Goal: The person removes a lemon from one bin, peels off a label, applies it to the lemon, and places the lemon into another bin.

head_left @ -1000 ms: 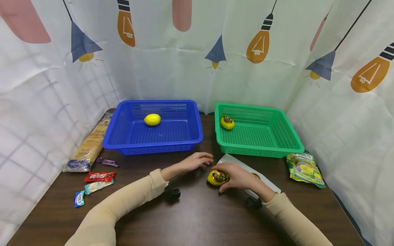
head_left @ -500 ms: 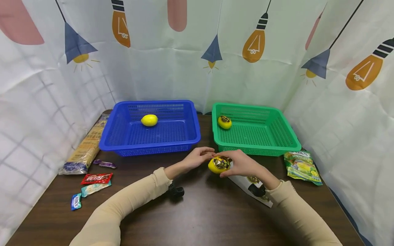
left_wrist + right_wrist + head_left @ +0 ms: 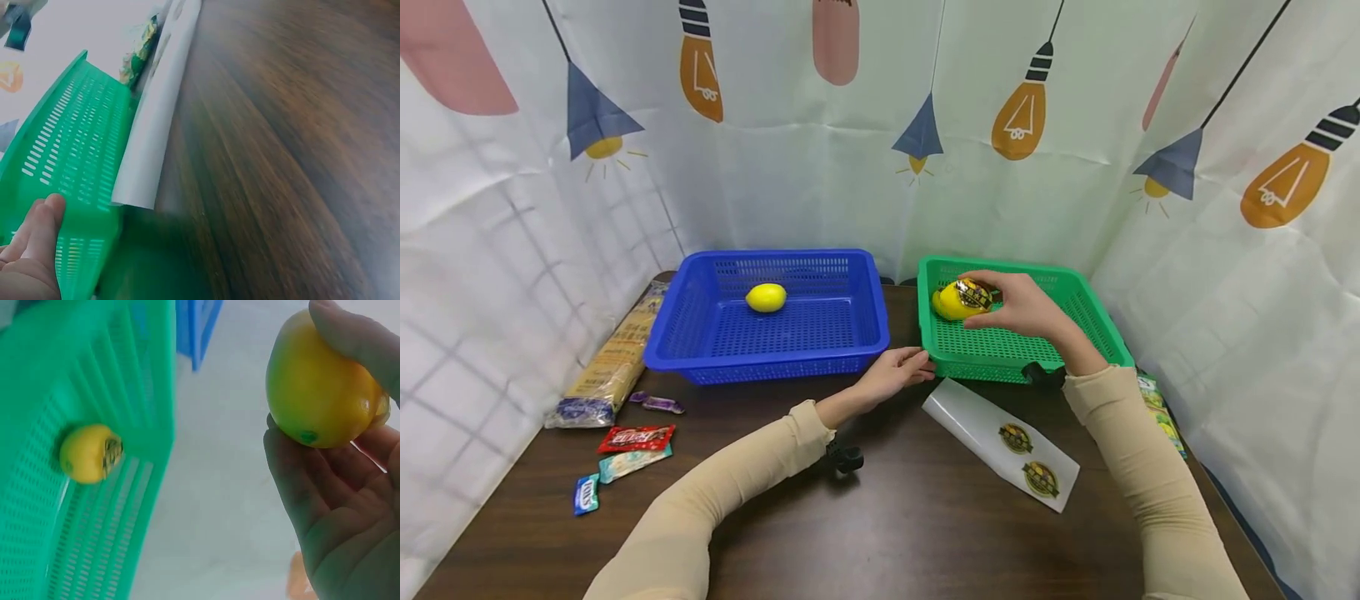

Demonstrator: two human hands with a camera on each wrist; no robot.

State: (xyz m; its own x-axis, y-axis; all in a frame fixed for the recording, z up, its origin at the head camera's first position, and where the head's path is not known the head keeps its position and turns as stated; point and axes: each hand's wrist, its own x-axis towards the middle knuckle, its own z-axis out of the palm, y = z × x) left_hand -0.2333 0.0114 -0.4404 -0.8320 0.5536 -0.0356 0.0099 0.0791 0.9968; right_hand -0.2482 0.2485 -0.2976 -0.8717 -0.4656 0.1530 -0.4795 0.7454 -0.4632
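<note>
My right hand (image 3: 1026, 308) grips a yellow lemon (image 3: 315, 381) with a black-and-gold sticker on it, held over the green basket (image 3: 1116, 333). Inside that basket lies a second stickered lemon (image 3: 84, 453), mostly covered by the held one in the head view. My left hand (image 3: 891, 377) is at the basket's near left corner, and in the left wrist view its fingertips (image 3: 55, 203) lie against the green wall. Just in front of the basket is a white sticker sheet (image 3: 981, 433) with two round dark stickers showing, its left end lifted in a curl.
On the left stands a blue basket (image 3: 700, 364) with a plain lemon (image 3: 766, 297) in it. Left of it are a long noodle-like packet (image 3: 606, 367), a purple candy (image 3: 658, 403), a red wrapper (image 3: 636, 437) and small sachets (image 3: 635, 462). A green snack bag (image 3: 1159, 408) shows behind the right arm.
My right hand has carried the lemon up and away from the table to above the green basket, uncovering the sticker sheet. My left hand has moved slightly right to the basket's corner.
</note>
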